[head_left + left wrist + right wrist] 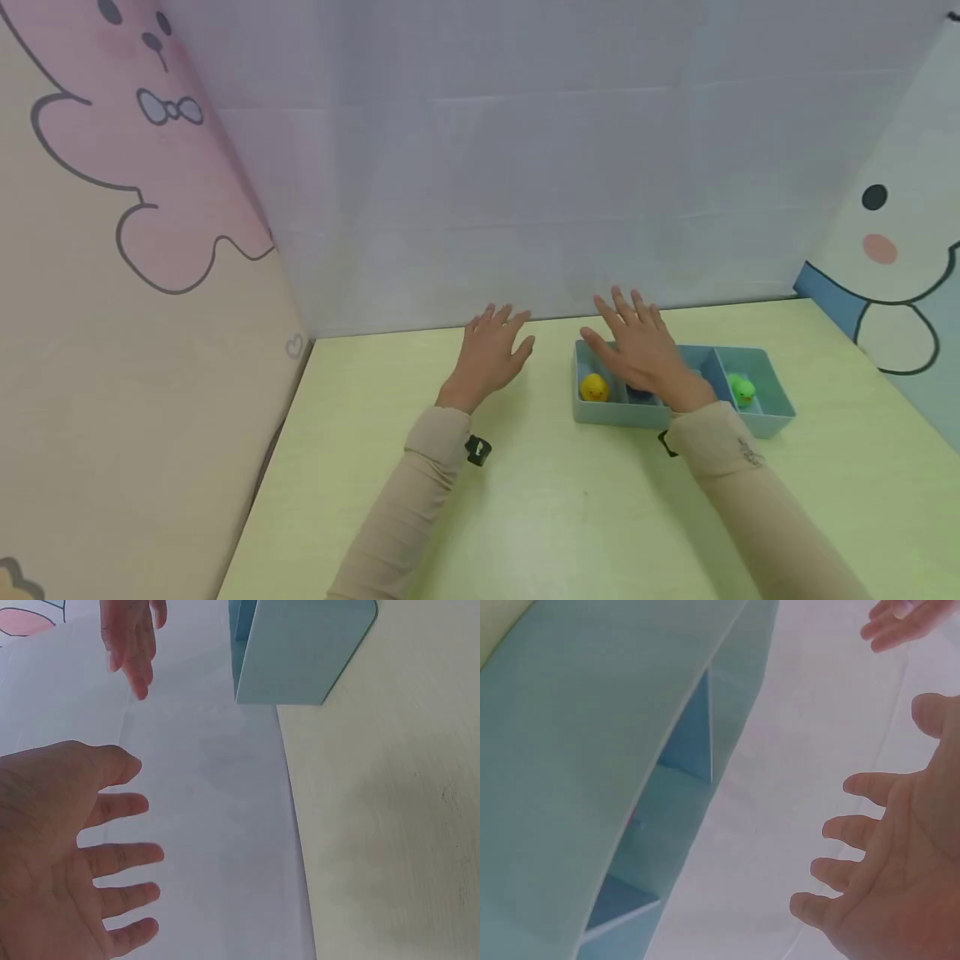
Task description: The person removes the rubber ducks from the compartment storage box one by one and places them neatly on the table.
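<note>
A light blue divided box (776, 408) sits on the table to the right of centre. In its left compartment is a yellow toy duck (595, 389), and a green toy duck (743, 391) is at the right end. My right hand (641, 354) hovers over the box with fingers spread, hiding its middle; part of a dark item (640, 395) shows below the palm. To the left of the box, my left hand (489, 354) is held up with its fingers straight and holds nothing. The right wrist view shows the spread right hand (907, 840) beside the box wall (555, 787).
The pale yellow-green table (540, 517) meets a whitish cloth wall (487, 183) at the back. Side panels with cartoon figures stand left and right, a pink one (172, 242) and a white one (892, 333). A black strap piece (477, 450) shows at the left wrist.
</note>
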{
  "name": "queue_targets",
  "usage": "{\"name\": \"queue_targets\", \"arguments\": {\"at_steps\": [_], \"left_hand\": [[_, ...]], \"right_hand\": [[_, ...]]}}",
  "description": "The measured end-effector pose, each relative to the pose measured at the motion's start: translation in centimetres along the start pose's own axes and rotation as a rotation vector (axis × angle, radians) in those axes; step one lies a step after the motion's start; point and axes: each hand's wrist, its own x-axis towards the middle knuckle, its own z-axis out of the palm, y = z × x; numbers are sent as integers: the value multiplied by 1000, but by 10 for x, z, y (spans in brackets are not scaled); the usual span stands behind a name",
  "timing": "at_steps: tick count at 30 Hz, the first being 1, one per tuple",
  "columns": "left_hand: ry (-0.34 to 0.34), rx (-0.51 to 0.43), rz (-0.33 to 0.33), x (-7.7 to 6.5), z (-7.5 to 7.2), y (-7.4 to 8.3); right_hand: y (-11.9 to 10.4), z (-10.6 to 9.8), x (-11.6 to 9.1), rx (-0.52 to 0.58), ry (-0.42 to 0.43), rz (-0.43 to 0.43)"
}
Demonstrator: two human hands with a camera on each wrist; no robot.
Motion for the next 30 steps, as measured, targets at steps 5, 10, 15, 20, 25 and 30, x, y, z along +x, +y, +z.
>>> {"name": "queue_targets", "arguments": {"at_steps": [5,10,15,20,25,30], "left_hand": [[41,-22,122,2,4,9],[85,-25,205,8,10,19],[91,-33,298,12,19,30],[37,-24,345,15,26,41],[-29,-13,359,19,30,50],[-65,25,354,21,37,55]], "right_hand": [[11,-10,-15,25,6,1],[27,-20,-31,40,19,22],[48,-23,-48,54,20,69],[70,-25,-62,48,35,87],[93,-32,-78,35,31,120],[117,-35,-91,42,8,173]]}}
